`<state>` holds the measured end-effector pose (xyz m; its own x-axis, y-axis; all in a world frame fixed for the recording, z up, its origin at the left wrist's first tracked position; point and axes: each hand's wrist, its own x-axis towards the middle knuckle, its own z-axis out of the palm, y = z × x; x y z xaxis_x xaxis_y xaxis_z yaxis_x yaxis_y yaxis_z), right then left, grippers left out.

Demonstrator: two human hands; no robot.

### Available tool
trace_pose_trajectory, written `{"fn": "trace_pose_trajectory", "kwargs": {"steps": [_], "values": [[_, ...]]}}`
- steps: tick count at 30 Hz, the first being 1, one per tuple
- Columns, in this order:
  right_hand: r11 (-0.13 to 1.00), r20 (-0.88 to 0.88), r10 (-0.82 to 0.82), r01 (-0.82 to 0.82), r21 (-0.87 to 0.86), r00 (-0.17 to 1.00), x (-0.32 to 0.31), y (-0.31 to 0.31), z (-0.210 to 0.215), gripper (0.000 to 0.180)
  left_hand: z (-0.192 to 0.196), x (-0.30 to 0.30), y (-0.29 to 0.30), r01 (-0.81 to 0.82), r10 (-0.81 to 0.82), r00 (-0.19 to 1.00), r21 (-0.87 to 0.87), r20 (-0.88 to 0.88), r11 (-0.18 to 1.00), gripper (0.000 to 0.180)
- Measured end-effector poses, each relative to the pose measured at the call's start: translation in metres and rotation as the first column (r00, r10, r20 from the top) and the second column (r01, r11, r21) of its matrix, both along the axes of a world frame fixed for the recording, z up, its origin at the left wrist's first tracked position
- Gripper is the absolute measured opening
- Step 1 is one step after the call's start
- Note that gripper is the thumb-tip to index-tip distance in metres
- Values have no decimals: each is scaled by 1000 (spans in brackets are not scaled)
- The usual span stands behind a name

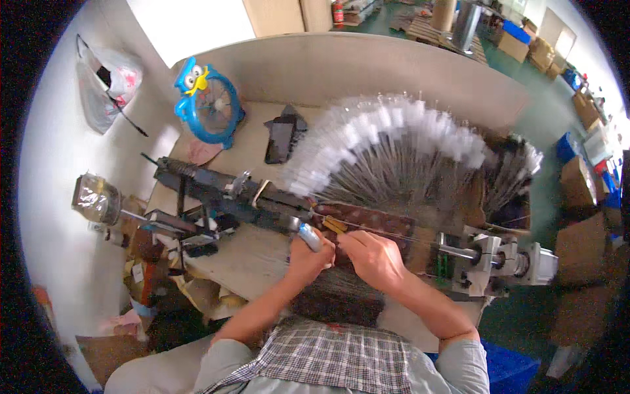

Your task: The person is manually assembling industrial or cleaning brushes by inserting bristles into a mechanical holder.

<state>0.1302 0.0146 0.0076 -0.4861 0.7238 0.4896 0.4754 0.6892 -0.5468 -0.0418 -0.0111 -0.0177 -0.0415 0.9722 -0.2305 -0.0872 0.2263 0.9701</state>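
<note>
A silver-and-blue hand tool [308,236] is gripped in the left hand [307,257], whose fingers are wrapped around its barrel; the tool's upper end is pointed toward the dark metal machine arm [223,194] that is stretched across the counter [252,259]. The right hand [373,257] is set just beside the left, its fingers pinched narrowly on a thin wire [387,231] that is run from the yellow-handled clip [335,224] toward the grey motor block [495,259] at the right end of the machine. Whether the wire is fully clamped between the fingertips cannot be told. Both hands are held over a brown padded strip [374,220] at the middle of the counter, close to the near edge.

Behind the hands, a wide fan of thin rods with clear plastic tips [400,141] is spread across the counter. A blue owl-shaped desk fan [209,102] is stood at the far left corner, with a black phone [281,138] lying near it. A clear plastic bag [105,82] is hung on the white wall at the left, and a glass jar [96,198] is seen below it. A checked cloth [328,358] is laid over the person's lap.
</note>
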Motion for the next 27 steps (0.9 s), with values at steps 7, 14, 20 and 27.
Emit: {"fn": "trace_pose_trajectory", "kwargs": {"steps": [7, 14, 20, 27], "values": [[982, 192, -147, 166, -90, 970, -19, 18, -30, 22, -14, -33, 0, 124, -111, 862, -6, -495, 992, 32], [984, 222, -83, 115, -135, 971, -9, 20, -36, 17, -37, -139, -69, -701, 720, 690, -179, 73, 691, 46], [979, 259, -58, 106, -173, 964, -12, 23, -32, 18, -16, -220, -112, -812, 939, 253, 477, -235, 338, 34], [976, 327, -69, 131, -175, 943, -20, 22, -28, 20, -37, -184, -90, -923, 907, 380, 19, 180, 383, 32]]}}
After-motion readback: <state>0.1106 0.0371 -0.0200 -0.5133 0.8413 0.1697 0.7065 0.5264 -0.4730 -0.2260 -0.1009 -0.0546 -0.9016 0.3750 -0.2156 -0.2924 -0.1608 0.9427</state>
